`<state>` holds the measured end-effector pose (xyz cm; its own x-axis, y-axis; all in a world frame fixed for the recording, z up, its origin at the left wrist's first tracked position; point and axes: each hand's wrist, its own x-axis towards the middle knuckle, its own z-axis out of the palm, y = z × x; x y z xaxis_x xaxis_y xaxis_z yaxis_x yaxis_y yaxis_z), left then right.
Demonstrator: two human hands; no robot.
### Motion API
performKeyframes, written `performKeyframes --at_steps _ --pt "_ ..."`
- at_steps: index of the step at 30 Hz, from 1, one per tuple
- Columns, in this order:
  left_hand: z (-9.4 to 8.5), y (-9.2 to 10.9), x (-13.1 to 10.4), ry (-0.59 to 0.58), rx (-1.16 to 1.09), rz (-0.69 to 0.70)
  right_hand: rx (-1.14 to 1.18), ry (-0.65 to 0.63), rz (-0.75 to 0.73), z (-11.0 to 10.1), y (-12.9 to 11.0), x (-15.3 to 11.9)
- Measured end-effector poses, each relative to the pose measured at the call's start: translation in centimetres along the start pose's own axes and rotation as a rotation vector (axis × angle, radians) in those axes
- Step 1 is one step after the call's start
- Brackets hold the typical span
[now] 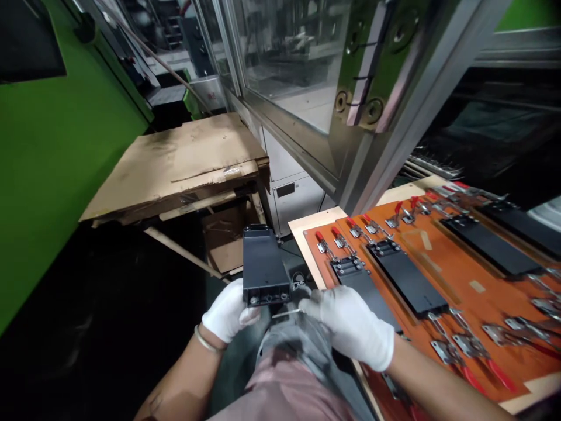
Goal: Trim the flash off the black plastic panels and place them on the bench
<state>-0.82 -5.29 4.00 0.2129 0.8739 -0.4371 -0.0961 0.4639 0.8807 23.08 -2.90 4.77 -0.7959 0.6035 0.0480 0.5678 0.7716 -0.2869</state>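
Note:
A dark grey rectangular part is held up in front of my body, its end with small holes facing me. My left hand, in a white glove, grips its lower left corner with the thumb underneath. To the right of the part, my right hand, also gloved, is closed around a thin metal tool whose tip points left, just below the part's near end. Beside my right hand, similar dark parts lie on an orange board among red-handled toggle clamps.
A cardboard-covered table stands ahead to the left, beside a green machine. A metal-framed glass door rises ahead, its post close to the board's far edge. Dark floor lies at the lower left.

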Motion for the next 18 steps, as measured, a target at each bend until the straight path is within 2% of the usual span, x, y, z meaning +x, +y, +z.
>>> performKeyframes --at_steps 2,5,7,12,15,18 --pt "-0.04 -0.24 0.36 0.018 -0.041 -0.02 0.069 0.039 -0.019 0.37 0.17 -0.43" --pt "-0.1 -0.68 0.67 0.014 -0.062 -0.038 0.145 0.208 0.037 0.72 0.49 -0.82" --pt "-0.02 -0.77 0.71 -0.003 -0.055 -0.044 0.147 0.267 0.05 0.8 0.69 -0.8" --pt "0.55 -0.36 0.72 -0.01 -0.104 -0.058 0.084 0.243 0.077 0.84 0.95 -0.63" --pt "0.77 -0.35 0.82 -0.051 -0.15 -0.067 0.065 0.184 0.118 0.63 0.87 -0.69" --pt "0.76 -0.45 0.94 -0.039 -0.188 -0.089 0.045 0.114 0.146 0.24 0.56 -0.85"
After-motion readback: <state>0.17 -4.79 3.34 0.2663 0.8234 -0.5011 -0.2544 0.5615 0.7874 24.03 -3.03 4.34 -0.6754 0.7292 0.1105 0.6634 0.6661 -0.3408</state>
